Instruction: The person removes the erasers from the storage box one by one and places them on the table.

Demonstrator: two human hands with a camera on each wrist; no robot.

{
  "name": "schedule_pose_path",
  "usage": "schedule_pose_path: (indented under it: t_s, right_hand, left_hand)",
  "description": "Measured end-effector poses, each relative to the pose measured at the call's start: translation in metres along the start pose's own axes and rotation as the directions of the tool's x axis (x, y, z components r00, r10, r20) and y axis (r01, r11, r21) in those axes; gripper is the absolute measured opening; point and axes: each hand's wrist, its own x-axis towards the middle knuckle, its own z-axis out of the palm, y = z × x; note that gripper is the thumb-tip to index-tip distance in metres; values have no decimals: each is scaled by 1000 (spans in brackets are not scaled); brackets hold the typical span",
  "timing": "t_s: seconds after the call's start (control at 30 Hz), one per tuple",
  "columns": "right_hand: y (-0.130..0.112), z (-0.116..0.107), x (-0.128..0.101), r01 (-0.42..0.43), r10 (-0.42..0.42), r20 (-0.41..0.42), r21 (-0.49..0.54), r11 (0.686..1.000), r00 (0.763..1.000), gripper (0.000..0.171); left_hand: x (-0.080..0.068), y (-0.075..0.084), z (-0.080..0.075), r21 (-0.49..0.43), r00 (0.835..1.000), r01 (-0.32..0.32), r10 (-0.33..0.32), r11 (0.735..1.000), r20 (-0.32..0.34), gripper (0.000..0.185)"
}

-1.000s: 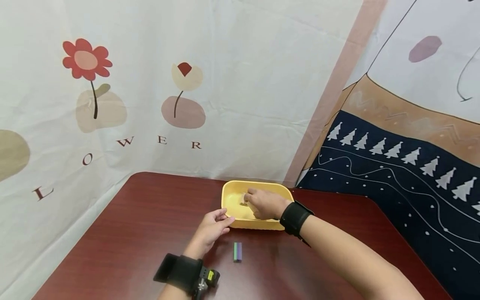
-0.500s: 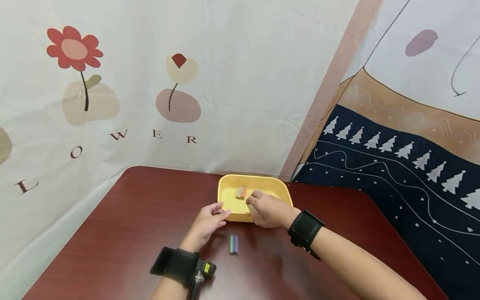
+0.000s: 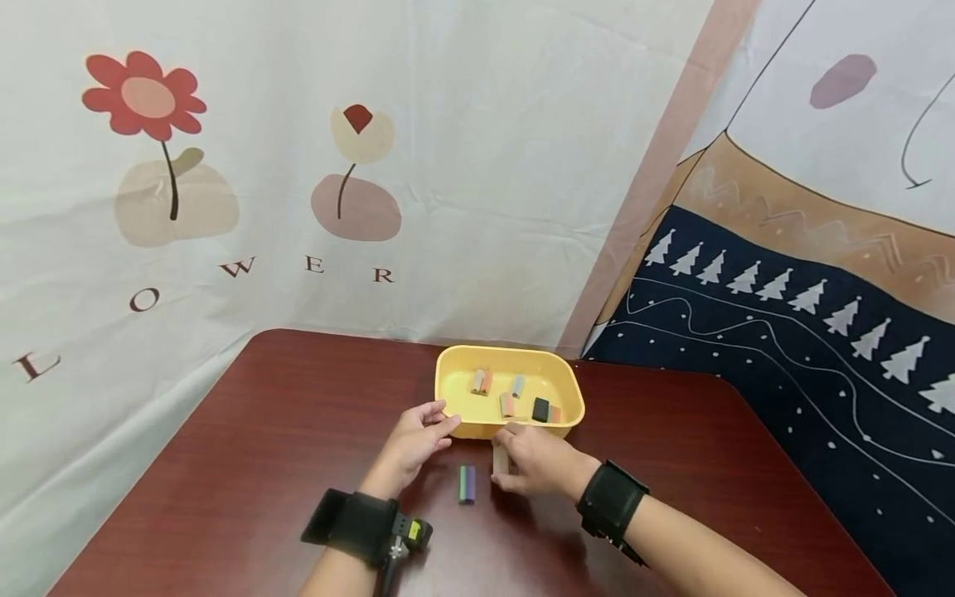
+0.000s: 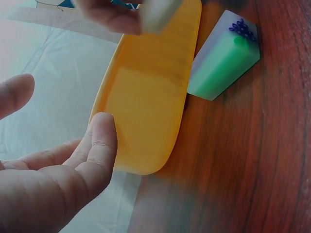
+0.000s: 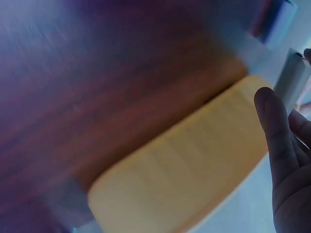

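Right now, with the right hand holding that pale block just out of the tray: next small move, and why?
Probably lower the pale block onto the table beside the green-and-purple block. The right hand pinches it upright just in front of the yellow tray, right of that lying block. The left hand rests at the tray's near corner, apparently steadying it.

A dark red table (image 3: 261, 464) carries a yellow tub (image 3: 567, 398) and a green-purple block (image 3: 467, 483).
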Motion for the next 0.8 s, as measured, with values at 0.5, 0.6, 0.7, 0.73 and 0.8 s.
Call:
schedule_pose_path:
  t_s: [0.5, 0.6, 0.7, 0.73, 0.8]
  right_hand:
    - [-8, 24, -1, 12, -13, 49, 19, 1000, 999, 37]
    - [-8, 27, -2, -13, 11, 71, 32, 999, 997, 37]
    - [-7, 29, -5, -26, 22, 79, 44, 999, 997, 37]
    - [-7, 29, -6, -25, 22, 76, 47, 999, 997, 37]
    - [-6, 29, -8, -23, 19, 69, 52, 998, 997, 37]
  left_hand:
    - [-1, 3, -5, -21, 1000, 12, -12, 1000, -3, 54]
    - [-2, 2, -4, -31, 1000, 17, -17, 999, 3, 55]
    - [1, 0, -2, -30, 1000, 20, -20, 999, 7, 54]
    - [2, -1, -1, -28, 1000, 20, -20, 999, 10, 55]
    - [4, -2, 0, -23, 1000, 20, -20, 1000, 11, 55]
